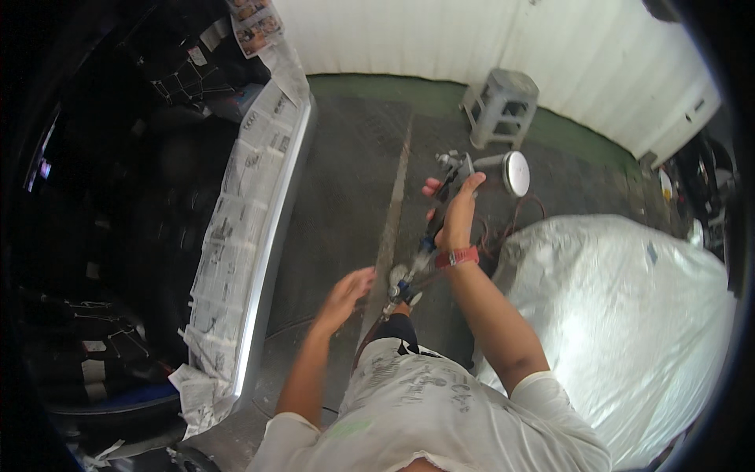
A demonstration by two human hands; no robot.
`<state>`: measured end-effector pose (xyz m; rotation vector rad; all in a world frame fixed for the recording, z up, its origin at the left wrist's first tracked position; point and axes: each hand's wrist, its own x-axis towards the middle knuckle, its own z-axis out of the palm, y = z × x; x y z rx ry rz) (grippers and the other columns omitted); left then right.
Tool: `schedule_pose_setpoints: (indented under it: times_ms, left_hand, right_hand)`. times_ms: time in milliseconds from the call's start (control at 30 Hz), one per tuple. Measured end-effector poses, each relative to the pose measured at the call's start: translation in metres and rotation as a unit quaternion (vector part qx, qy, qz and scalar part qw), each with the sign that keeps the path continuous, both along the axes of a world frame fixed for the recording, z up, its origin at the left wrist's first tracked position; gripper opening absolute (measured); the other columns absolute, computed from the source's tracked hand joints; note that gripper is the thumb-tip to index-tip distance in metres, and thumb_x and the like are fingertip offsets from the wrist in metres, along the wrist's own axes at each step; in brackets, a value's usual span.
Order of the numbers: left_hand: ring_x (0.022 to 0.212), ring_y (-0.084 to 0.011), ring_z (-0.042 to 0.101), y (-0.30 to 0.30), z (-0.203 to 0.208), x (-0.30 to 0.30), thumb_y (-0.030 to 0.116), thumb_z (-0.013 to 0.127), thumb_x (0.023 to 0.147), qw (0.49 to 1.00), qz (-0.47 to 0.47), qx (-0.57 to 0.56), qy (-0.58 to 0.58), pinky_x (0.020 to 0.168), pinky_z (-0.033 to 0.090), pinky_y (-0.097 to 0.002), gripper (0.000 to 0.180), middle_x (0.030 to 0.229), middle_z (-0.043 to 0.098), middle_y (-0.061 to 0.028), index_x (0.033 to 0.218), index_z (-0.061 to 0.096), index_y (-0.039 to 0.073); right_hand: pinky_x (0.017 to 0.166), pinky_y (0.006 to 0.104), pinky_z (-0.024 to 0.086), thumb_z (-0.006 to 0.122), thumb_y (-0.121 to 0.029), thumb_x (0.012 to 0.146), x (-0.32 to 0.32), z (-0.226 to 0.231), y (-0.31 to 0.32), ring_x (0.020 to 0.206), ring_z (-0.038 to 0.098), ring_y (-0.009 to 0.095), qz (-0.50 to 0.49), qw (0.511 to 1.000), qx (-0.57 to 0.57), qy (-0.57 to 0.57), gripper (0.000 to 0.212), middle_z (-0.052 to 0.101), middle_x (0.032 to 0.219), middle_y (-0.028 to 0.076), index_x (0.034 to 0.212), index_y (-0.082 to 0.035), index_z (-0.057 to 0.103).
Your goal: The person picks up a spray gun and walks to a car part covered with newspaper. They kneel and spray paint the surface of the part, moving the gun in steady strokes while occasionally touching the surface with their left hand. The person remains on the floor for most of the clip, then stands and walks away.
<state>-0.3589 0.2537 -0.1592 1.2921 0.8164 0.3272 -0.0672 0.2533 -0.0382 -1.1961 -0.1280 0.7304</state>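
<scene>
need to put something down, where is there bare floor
Bare floor lies between the silver panel and the pale floor stripe, beyond the left hand. Crowded: around the right hand, with the spray gun, hose fittings and grey stool; the silvery cover fills the right.

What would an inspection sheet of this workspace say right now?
Surface: dark grey floor with a pale stripe.
Things at hand: spray gun with a round-ended cup; silver-edged panel lined with newspaper.
Clutter: grey stool near the wall; bulky shape under a silver sheet.
Hands: right hand holds the gun; left hand empty, open.
Cables: reddish hose beyond the right wrist, ends unclear.
Surroundings: white wall; dark area at left, details unclear.
</scene>
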Motion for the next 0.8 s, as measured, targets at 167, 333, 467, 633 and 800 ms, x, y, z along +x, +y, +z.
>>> schedule_pose_setpoints:
  times_ms: [167,333,467,633,800]
  left_hand:
    - [0.108,-0.0149,0.064,0.134,0.073,0.197,0.033,0.063,0.110,0.993,0.020,-0.088,-0.071,0.096,0.052,-0.0330,0.038,0.125,0.069,-0.0045,0.136,0.066,0.005]
    - [0.093,-0.0065,0.059,0.221,0.064,0.290,0.030,0.069,0.106,0.985,-0.014,-0.156,-0.066,0.081,0.046,-0.0259,0.025,0.110,0.068,0.0042,0.120,0.071,0.009]
    - [0.092,-0.0058,0.059,0.301,0.029,0.364,0.029,0.068,0.106,0.977,-0.047,-0.196,-0.071,0.082,0.046,-0.0255,0.025,0.108,0.068,0.0043,0.118,0.073,0.008]
    - [0.098,-0.0101,0.062,0.390,0.011,0.465,0.041,0.057,0.111,0.984,-0.010,-0.170,-0.052,0.089,0.048,-0.0270,0.042,0.113,0.070,0.0000,0.128,0.069,0.005]
    - [0.117,-0.0204,0.066,0.449,0.014,0.485,0.076,0.015,0.107,0.972,-0.095,-0.215,0.015,0.105,0.049,-0.0397,0.093,0.130,0.071,-0.0093,0.141,0.061,0.004]
  right_hand:
    - [0.049,0.0322,0.048,0.032,-0.080,0.104,0.058,0.004,0.112,0.086,0.074,0.022,0.032,0.999,-0.038,-0.012,0.090,0.077,0.103,0.016,0.140,0.000,0.054]
    - [0.048,0.0306,0.049,0.034,-0.074,0.107,0.140,0.013,0.184,0.085,0.074,0.020,0.003,0.999,-0.046,0.001,0.083,0.077,0.101,0.015,0.135,0.000,0.058]
    - [0.048,0.0282,0.051,0.034,-0.072,0.108,0.212,-0.002,0.254,0.084,0.072,0.017,-0.004,0.998,-0.064,0.008,0.081,0.076,0.100,0.013,0.128,0.002,0.061]
    - [0.048,0.0288,0.049,0.034,-0.072,0.108,0.318,-0.019,0.363,0.084,0.072,0.017,0.037,0.997,-0.069,0.007,0.082,0.077,0.100,0.012,0.130,0.003,0.062]
    - [0.049,0.0306,0.049,0.034,-0.072,0.108,0.409,-0.004,0.490,0.086,0.072,0.018,0.099,0.993,-0.054,-0.047,0.082,0.077,0.104,0.014,0.131,0.002,0.062]
